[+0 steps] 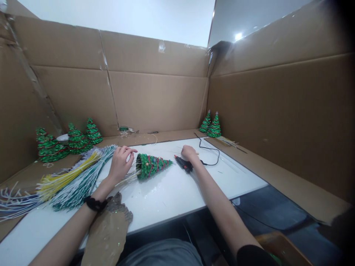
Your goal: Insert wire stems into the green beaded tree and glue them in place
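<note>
Beside left hand (120, 163), green tree (152, 166); lying sideways.

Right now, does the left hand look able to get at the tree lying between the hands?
Probably yes: the left hand is just off the wide end of the tree, fingers loosely open. Only thin strands trail there, unlikely to block it.

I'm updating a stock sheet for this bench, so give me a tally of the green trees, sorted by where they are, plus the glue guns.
Left-side trees: 3
Right-side trees: 2
Tree lying on its side on the white board: 1
Glue gun: 1
Total: 7
</note>
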Action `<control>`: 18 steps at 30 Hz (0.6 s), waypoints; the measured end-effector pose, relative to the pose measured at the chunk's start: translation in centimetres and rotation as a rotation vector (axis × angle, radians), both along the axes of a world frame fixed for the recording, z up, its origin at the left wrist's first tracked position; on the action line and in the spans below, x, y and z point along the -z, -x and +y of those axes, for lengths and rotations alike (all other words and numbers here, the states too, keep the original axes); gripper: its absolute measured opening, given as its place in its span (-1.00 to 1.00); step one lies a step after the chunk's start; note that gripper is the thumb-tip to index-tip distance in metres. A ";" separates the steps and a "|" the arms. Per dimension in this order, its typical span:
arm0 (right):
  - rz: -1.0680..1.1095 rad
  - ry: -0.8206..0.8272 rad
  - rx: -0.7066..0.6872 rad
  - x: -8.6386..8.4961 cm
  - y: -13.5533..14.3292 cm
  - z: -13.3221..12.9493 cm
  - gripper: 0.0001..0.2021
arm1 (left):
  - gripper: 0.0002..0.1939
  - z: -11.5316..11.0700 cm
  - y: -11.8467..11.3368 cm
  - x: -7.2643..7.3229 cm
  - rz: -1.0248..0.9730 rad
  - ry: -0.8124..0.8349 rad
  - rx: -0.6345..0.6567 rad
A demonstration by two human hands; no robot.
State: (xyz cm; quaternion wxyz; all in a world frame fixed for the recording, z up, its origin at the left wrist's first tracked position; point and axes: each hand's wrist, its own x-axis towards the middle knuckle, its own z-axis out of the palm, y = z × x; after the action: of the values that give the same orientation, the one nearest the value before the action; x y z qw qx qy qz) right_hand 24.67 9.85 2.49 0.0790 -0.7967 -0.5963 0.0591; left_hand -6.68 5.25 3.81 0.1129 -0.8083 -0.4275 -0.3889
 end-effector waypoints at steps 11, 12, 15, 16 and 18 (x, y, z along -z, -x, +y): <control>-0.013 0.058 -0.144 -0.2 0.0 -0.5 -0.74 | -0.72 -0.2 -0.2 -0.1 0.006 0.009 0.017; -0.025 0.062 -0.150 -0.1 0.2 -0.5 -0.73 | -0.72 -0.2 -0.2 0.0 0.009 0.006 0.016; -0.054 0.075 -0.171 0.1 0.7 -0.4 -0.76 | -0.71 -0.1 -0.2 0.1 0.023 0.006 0.012; -0.059 0.080 -0.175 0.2 0.8 -0.3 -0.77 | -0.71 -0.1 -0.1 0.1 0.026 0.008 0.013; -0.064 0.085 -0.169 0.3 0.7 -0.1 -0.75 | -0.71 -0.1 -0.1 0.1 0.026 0.010 0.018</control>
State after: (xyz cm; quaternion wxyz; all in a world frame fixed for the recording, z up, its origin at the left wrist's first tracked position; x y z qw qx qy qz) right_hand 24.01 9.74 2.15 0.0210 -0.7477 -0.6604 0.0654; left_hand -6.56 5.17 3.69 0.1111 -0.8176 -0.4205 -0.3774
